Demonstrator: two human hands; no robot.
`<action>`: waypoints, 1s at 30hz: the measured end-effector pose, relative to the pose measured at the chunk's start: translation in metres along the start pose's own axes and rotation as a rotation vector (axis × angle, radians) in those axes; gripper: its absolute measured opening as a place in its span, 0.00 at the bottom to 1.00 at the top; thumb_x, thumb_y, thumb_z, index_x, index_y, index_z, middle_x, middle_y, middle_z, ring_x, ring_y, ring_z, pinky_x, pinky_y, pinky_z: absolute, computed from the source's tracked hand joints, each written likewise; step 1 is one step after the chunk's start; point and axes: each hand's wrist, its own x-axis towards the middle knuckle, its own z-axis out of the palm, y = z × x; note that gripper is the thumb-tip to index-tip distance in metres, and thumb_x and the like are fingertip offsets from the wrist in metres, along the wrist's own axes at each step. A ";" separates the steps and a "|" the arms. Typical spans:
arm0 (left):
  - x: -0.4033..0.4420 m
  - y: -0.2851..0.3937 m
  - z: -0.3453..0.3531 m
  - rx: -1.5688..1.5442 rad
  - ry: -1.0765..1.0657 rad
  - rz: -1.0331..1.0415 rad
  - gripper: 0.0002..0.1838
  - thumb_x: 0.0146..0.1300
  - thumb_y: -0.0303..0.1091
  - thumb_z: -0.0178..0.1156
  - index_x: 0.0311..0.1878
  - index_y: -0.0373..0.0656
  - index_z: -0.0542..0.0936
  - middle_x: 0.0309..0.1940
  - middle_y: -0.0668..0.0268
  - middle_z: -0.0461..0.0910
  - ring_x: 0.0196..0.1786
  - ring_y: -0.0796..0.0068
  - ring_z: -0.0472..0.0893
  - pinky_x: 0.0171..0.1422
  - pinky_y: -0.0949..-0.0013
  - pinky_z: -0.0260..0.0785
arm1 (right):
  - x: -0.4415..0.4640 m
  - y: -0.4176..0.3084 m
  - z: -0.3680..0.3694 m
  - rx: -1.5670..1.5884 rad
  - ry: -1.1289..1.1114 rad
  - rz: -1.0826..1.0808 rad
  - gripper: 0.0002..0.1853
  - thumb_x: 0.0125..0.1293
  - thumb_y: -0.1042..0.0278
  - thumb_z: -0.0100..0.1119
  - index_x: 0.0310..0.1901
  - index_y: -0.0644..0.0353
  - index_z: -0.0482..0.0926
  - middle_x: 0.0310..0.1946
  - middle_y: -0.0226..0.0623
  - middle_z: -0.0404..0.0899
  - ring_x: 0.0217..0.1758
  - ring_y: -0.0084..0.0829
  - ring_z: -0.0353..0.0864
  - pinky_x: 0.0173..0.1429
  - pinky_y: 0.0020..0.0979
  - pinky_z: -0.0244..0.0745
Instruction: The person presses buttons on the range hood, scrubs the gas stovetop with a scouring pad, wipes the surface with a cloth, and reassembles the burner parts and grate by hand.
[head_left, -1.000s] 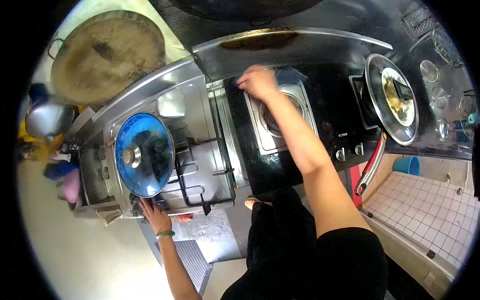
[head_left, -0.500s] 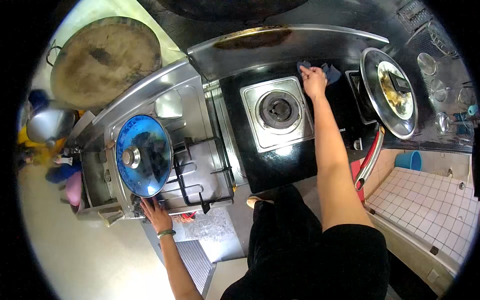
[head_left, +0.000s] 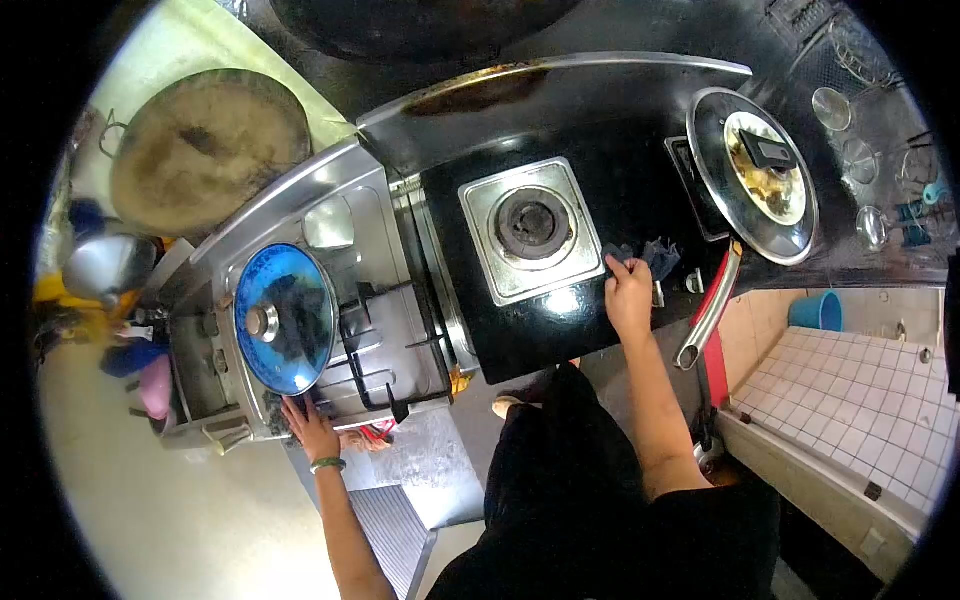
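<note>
A dark grey cloth (head_left: 660, 257) is pinched in the fingers of my right hand (head_left: 629, 297), at the front right of the black glass cooktop (head_left: 520, 345). Just left of it is the square steel burner plate (head_left: 482, 262) with its round burner (head_left: 533, 224). My left hand (head_left: 313, 432) rests with fingers stretched out on the front edge of the steel stove (head_left: 405, 345). Close above those fingertips, a pan with a blue-tinted glass lid (head_left: 285, 345) sits on that stove. Nothing shows in the left hand.
A steel-rimmed glass lid (head_left: 712, 135) covers a pan at the right; its red and steel handle (head_left: 708, 315) juts past the front edge. A large round wooden board (head_left: 215, 150) lies back left. Strainers (head_left: 832, 108) hang at far right. A blue bucket (head_left: 817, 309) stands beyond.
My right hand has drawn the cloth from the back of the black cooktop toward its front, beside the burner plate. My left hand stays at the steel stove's edge. The view has shifted slightly.
</note>
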 end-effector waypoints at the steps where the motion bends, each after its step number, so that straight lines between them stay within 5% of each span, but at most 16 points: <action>1: 0.001 -0.001 -0.001 -0.004 -0.018 -0.012 0.37 0.60 0.27 0.55 0.76 0.45 0.64 0.82 0.51 0.40 0.81 0.38 0.42 0.83 0.43 0.42 | 0.003 -0.002 -0.012 0.146 -0.115 0.057 0.17 0.57 0.74 0.60 0.48 0.53 0.89 0.42 0.52 0.81 0.48 0.49 0.80 0.57 0.43 0.76; 4: -0.001 -0.006 0.003 -0.022 -0.018 -0.015 0.38 0.60 0.26 0.56 0.77 0.46 0.63 0.82 0.50 0.39 0.81 0.38 0.42 0.83 0.43 0.41 | 0.064 -0.040 -0.026 0.555 -0.078 0.009 0.18 0.63 0.75 0.60 0.55 0.60 0.84 0.46 0.45 0.85 0.53 0.38 0.84 0.58 0.29 0.75; 5: -0.001 -0.010 0.006 -0.027 -0.008 -0.007 0.38 0.60 0.26 0.56 0.77 0.46 0.63 0.82 0.50 0.39 0.81 0.38 0.42 0.83 0.43 0.41 | 0.092 -0.054 -0.029 0.524 -0.113 0.048 0.18 0.65 0.75 0.60 0.57 0.60 0.83 0.51 0.45 0.83 0.58 0.39 0.82 0.60 0.31 0.75; 7: -0.002 -0.013 0.004 -0.034 -0.034 -0.018 0.39 0.60 0.26 0.57 0.77 0.49 0.63 0.82 0.50 0.39 0.82 0.38 0.41 0.83 0.44 0.41 | 0.136 -0.052 0.008 0.188 0.062 -0.230 0.16 0.62 0.74 0.64 0.52 0.59 0.86 0.62 0.43 0.76 0.60 0.43 0.76 0.64 0.37 0.71; 9: 0.002 -0.010 -0.001 -0.036 -0.075 -0.050 0.39 0.60 0.26 0.56 0.78 0.51 0.62 0.82 0.49 0.39 0.82 0.38 0.41 0.83 0.44 0.41 | 0.159 -0.037 0.055 0.001 0.070 -0.324 0.14 0.58 0.72 0.68 0.48 0.54 0.88 0.55 0.34 0.79 0.53 0.43 0.76 0.60 0.41 0.71; 15: 0.000 -0.010 -0.001 -0.004 -0.086 -0.059 0.40 0.61 0.27 0.56 0.78 0.51 0.61 0.82 0.47 0.39 0.82 0.37 0.41 0.83 0.44 0.41 | 0.135 -0.033 0.055 -0.252 0.038 -0.373 0.17 0.62 0.73 0.56 0.50 0.49 0.88 0.49 0.26 0.80 0.49 0.37 0.76 0.50 0.40 0.69; 21: 0.002 -0.006 -0.003 -0.016 -0.108 -0.084 0.39 0.62 0.28 0.57 0.78 0.49 0.61 0.82 0.48 0.38 0.81 0.37 0.41 0.83 0.43 0.40 | 0.030 -0.028 0.008 -0.260 0.004 -0.303 0.20 0.54 0.79 0.61 0.50 0.55 0.87 0.44 0.31 0.79 0.46 0.38 0.75 0.46 0.39 0.68; 24: 0.001 -0.005 0.000 -0.021 -0.102 -0.082 0.38 0.62 0.29 0.57 0.77 0.48 0.62 0.82 0.48 0.38 0.81 0.37 0.41 0.83 0.43 0.40 | 0.010 -0.021 -0.005 -0.222 -0.056 -0.324 0.17 0.58 0.75 0.57 0.48 0.53 0.87 0.43 0.34 0.79 0.45 0.39 0.76 0.46 0.40 0.71; 28: 0.001 0.001 -0.006 -0.030 -0.093 -0.079 0.36 0.63 0.29 0.58 0.77 0.46 0.63 0.82 0.49 0.38 0.81 0.37 0.41 0.83 0.43 0.41 | 0.066 -0.022 0.022 -0.282 -0.041 -0.200 0.17 0.59 0.75 0.55 0.48 0.57 0.86 0.43 0.41 0.80 0.46 0.45 0.77 0.49 0.44 0.74; 30: 0.001 -0.001 -0.006 0.024 -0.123 -0.084 0.37 0.62 0.29 0.58 0.76 0.46 0.64 0.82 0.49 0.38 0.81 0.37 0.42 0.83 0.43 0.41 | 0.111 -0.026 0.041 -0.314 -0.080 -0.102 0.11 0.59 0.76 0.58 0.41 0.58 0.88 0.44 0.44 0.83 0.47 0.49 0.80 0.52 0.45 0.77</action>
